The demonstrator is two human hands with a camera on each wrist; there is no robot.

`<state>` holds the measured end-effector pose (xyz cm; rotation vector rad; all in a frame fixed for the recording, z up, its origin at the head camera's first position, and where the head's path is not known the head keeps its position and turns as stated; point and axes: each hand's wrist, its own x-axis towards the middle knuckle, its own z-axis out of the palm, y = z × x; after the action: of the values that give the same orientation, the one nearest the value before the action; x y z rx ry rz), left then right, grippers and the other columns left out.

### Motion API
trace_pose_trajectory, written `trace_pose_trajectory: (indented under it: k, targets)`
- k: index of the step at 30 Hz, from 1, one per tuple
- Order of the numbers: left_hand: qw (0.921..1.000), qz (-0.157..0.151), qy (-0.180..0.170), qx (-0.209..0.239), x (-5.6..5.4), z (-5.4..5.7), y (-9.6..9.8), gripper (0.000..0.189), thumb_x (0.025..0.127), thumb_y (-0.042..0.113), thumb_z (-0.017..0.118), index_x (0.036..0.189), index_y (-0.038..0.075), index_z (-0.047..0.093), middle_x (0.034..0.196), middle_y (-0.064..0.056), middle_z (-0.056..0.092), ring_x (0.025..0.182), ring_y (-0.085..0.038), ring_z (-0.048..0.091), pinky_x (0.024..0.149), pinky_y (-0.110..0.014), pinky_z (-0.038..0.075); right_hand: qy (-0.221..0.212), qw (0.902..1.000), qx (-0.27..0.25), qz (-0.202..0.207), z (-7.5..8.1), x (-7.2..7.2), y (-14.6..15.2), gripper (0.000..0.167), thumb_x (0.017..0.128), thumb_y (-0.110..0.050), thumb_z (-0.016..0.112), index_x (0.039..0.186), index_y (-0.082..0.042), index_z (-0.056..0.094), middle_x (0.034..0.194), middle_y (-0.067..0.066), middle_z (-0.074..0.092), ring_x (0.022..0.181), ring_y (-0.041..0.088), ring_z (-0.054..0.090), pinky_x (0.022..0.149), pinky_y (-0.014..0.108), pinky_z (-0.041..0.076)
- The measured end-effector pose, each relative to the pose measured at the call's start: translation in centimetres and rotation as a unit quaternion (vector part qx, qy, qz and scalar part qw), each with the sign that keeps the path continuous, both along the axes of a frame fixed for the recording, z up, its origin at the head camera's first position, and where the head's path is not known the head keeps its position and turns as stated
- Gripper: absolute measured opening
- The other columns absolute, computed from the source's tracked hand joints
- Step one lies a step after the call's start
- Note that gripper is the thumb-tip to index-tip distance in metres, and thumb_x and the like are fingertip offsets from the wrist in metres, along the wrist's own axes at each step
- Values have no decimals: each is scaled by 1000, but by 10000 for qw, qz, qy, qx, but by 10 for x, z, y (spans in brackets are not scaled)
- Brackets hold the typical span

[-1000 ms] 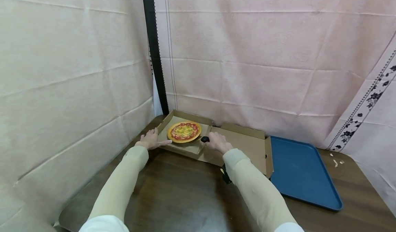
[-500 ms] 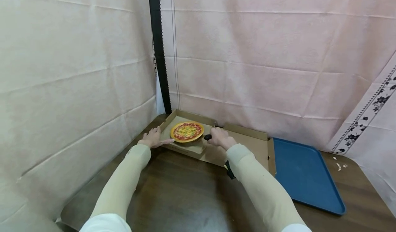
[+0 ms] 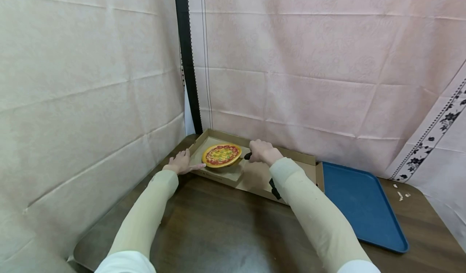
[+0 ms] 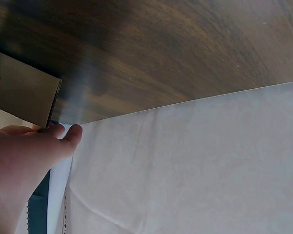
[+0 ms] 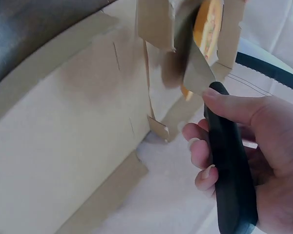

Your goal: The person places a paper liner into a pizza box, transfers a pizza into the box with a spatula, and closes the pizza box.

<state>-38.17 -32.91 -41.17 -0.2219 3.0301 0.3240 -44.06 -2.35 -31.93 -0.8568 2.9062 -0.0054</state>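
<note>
A round toy-like pizza with red and yellow topping sits in an open cardboard pizza box. It looks tilted, with a shadow under its near right side. My right hand grips the black handle of a pizza server. In the right wrist view its broad metal blade reaches the pizza's edge, and part of the blade is hidden there. My left hand rests at the box's front left corner, fingers spread and thumb along the front wall. The left wrist view shows that hand touching the box corner.
The box's lid lies folded flat to the right. Beyond it lies a blue tray on the dark wooden table. Small white scraps lie at the far right. Cloth curtains stand close behind and at the left.
My right hand has moved slightly right and up with the pizza server. The pizza looks a little more tilted and has shifted slightly right. My left hand stays at the box corner.
</note>
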Motion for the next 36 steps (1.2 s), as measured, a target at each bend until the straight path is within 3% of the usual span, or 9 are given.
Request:
trace_pose_trajectory:
  k: [13,21,27,36]
  targets:
    - [9999,-36,43,143,6,6,5,109,86,73,47,152,-7,11,155,-31,21,143,-46,23,114,-65,20,-196,9996,118,-156,19,6,15,12,83,-18,71,84,-10,62,83,6,63,62,18,62,51,28,50]
    - [9999,-50,33,104,2,1,1,112,85,75,44,151,-8,9,155,-32,19,143,-48,20,113,-66,19,-285,9994,130,-152,28,10,24,18,81,-21,74,79,-10,60,76,4,63,60,16,60,51,27,50]
    - [9999,5,-17,140,2,1,0,110,87,71,46,151,-9,8,155,-33,17,144,-48,18,114,-66,17,-321,9992,150,-172,32,11,30,17,80,-19,75,76,-11,60,66,2,63,52,14,57,49,27,48]
    - [9997,-34,-35,220,3,2,2,110,87,72,46,152,-8,5,157,-31,15,145,-47,16,115,-66,15,-451,9981,212,-366,33,10,37,15,82,-20,74,76,-9,65,65,3,65,48,14,56,47,26,48]
